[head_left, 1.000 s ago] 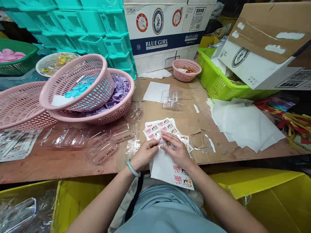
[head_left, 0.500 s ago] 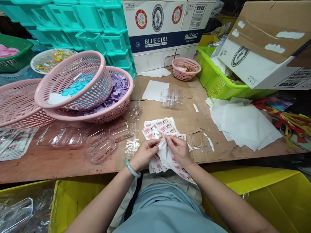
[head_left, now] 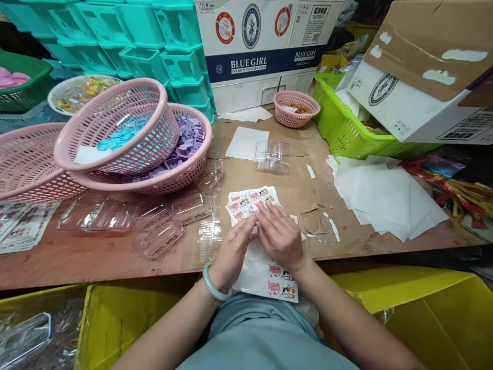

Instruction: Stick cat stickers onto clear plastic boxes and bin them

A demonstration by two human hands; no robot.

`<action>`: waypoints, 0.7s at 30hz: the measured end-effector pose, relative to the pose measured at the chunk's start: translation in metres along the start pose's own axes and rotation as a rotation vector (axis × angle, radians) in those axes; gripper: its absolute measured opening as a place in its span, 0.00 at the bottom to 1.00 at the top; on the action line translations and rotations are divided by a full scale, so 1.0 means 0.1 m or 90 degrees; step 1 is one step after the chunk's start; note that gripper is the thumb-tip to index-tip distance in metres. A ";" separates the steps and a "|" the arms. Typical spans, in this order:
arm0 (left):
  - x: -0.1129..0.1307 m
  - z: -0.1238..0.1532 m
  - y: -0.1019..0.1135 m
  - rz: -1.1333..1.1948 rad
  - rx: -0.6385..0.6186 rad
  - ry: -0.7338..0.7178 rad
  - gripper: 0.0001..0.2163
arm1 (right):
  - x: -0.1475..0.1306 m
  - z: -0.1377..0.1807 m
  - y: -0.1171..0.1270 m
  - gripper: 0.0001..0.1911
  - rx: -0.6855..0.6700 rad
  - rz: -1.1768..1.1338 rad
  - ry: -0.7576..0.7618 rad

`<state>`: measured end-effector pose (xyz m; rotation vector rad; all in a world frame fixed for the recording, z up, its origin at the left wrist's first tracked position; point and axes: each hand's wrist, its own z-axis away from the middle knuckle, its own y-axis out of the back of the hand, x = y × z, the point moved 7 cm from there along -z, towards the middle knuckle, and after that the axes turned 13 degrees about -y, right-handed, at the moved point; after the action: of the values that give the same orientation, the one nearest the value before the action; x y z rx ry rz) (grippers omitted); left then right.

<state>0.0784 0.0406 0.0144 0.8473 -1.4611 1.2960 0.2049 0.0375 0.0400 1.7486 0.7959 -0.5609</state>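
My left hand (head_left: 234, 249) and my right hand (head_left: 282, 237) meet at the table's front edge, fingers pressed together at the top of a sticker sheet (head_left: 283, 288). Below them the sheet hangs over the edge towards my lap. Its left part shows plain white, while its right side carries red lettering and cartoon cats. My fingertips cover the sheet's upper end, so the exact grip is partly hidden. Under and beyond my hands lies a fanned stack of printed sticker sheets (head_left: 241, 203). A pale green bangle (head_left: 214, 285) circles my left wrist.
Clear plastic shells (head_left: 159, 239) lie left of my hands, before pink baskets (head_left: 196, 169) of purple and blue pieces. A clear tray (head_left: 272, 154) sits ahead. White paper sheets (head_left: 385, 198) lie at right, beside a lime-green crate (head_left: 356, 136). Yellow bins (head_left: 419, 288) stand below the table.
My fingertips have gone from pinching a folded white sheet to lying close together over it. The sheet now hangs flatter and lower, its printed right side facing up.
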 end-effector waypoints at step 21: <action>-0.26 -0.80 -0.04 -0.108 0.007 -0.021 0.19 | 1.47 -1.06 0.44 0.32 0.286 -0.591 -0.454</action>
<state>0.1065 0.1152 -0.0122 0.9816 -1.3767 1.1697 0.3340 0.1648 -0.0039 1.2928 0.9627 -1.9753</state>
